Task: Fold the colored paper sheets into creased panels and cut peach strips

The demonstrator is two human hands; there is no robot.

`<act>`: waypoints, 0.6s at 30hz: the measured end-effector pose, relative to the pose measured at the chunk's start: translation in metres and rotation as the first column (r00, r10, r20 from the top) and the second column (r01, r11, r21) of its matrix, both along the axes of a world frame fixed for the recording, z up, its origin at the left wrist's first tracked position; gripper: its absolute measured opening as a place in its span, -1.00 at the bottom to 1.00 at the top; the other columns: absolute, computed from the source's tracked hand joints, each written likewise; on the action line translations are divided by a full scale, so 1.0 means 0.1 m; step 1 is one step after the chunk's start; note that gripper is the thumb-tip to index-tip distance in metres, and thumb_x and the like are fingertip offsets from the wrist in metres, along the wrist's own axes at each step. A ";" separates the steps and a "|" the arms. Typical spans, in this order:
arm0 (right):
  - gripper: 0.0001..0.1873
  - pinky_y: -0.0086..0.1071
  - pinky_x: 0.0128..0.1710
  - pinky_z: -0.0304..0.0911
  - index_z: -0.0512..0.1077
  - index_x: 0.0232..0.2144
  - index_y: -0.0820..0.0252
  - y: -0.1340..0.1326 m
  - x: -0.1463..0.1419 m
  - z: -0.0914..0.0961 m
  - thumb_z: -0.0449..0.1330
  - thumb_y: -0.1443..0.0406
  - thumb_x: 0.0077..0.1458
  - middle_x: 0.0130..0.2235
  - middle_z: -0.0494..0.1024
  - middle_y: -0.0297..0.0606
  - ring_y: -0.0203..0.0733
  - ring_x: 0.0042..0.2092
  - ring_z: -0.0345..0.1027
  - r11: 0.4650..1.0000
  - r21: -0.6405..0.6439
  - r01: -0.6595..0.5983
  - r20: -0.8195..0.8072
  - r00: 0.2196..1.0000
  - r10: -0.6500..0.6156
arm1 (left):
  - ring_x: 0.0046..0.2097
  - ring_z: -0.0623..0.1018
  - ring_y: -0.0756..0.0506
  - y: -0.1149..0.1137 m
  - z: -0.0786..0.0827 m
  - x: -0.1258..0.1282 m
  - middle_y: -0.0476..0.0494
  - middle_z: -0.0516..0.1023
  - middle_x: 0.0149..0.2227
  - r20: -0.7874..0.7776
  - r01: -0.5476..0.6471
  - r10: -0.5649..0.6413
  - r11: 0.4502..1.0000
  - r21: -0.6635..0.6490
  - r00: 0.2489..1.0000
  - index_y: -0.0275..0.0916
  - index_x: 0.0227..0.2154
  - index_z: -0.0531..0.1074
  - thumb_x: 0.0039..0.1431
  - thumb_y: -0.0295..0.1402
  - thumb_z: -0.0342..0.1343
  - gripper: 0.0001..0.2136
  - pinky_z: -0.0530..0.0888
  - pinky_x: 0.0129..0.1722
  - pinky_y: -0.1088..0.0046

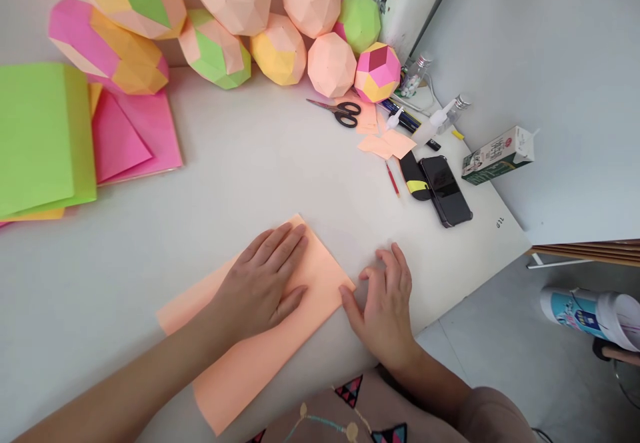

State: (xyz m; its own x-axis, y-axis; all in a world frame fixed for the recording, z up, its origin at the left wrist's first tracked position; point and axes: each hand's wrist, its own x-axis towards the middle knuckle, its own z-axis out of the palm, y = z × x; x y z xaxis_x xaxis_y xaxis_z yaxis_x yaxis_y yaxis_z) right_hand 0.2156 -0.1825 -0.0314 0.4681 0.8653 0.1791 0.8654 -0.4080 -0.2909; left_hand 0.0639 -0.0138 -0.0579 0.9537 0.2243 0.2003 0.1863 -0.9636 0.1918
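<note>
A peach sheet of paper (pixel 280 356) lies at a slant on the white table, with its lower left end curling a little. My left hand (pixel 265 276) rests flat on it, fingers stretched toward the sheet's far corner. At the right corner of the paper is my right hand (pixel 383 303). Its thumb tip touches or nearly touches that corner, while the other fingers are bent and apart from the thumb. Nothing shows between them. Part of the sheet is hidden under my left hand and forearm.
Faceted paper balls (pixel 333 64) line the back. Green paper (pixel 35 136) and pink paper (pixel 160 136) lie at the left. Scissors (pixel 345 113), peach scraps (pixel 387 144), a red pen-like stick (pixel 393 180), a phone (pixel 446 190) and a drink carton (pixel 499 155) are at the right.
</note>
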 end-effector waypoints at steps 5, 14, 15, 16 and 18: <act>-0.89 0.15 0.11 0.08 0.23 -0.30 0.23 -0.04 0.03 -0.02 0.06 0.28 0.16 0.11 0.19 0.11 0.20 0.27 -0.13 0.999 0.026 -0.028 -0.008 1.000 0.028 | 0.29 0.10 -0.33 0.00 0.00 0.00 -0.38 0.11 0.28 0.002 0.003 -0.003 1.000 0.005 1.000 -0.42 0.25 -0.02 0.24 -0.17 -0.13 -0.40 0.13 0.22 0.06; -0.74 0.17 0.15 0.05 0.25 -0.13 0.32 -0.03 0.00 -0.05 0.07 0.27 0.16 0.10 0.19 0.14 0.21 0.26 -0.08 0.997 0.054 -0.048 0.072 0.996 0.044 | 0.29 0.09 -0.34 0.00 0.00 -0.01 -0.40 0.12 0.27 -0.006 0.004 -0.004 1.000 0.025 1.000 -0.46 0.23 0.04 0.24 -0.16 -0.14 -0.40 0.13 0.22 0.06; -0.66 0.18 0.15 0.05 0.24 -0.09 0.34 -0.03 0.00 -0.05 0.09 0.22 0.15 0.10 0.19 0.16 0.23 0.26 -0.09 0.997 0.045 -0.056 0.081 0.995 0.053 | 0.29 0.10 -0.34 0.00 0.01 0.00 -0.40 0.12 0.27 -0.004 0.005 -0.005 1.000 0.026 1.000 -0.47 0.23 0.05 0.24 -0.15 -0.14 -0.41 0.13 0.22 0.07; -0.58 0.19 0.15 0.04 0.23 -0.05 0.36 -0.02 -0.01 -0.05 0.10 0.16 0.15 0.11 0.19 0.17 0.25 0.26 -0.11 0.997 0.034 -0.065 0.085 0.994 0.062 | 0.29 0.10 -0.34 0.00 0.01 0.00 -0.41 0.13 0.27 -0.002 0.006 -0.006 1.000 0.027 1.000 -0.48 0.22 0.06 0.24 -0.15 -0.14 -0.41 0.14 0.22 0.07; -0.46 0.19 0.16 0.03 0.21 0.00 0.38 -0.02 -0.01 -0.05 0.11 0.07 0.13 0.13 0.17 0.18 0.26 0.28 -0.15 0.997 0.008 -0.076 0.079 0.994 0.075 | 0.28 0.11 -0.34 0.00 0.01 0.00 -0.42 0.13 0.26 0.000 0.006 -0.006 0.999 0.031 1.000 -0.49 0.21 0.08 0.24 -0.15 -0.15 -0.41 0.14 0.22 0.07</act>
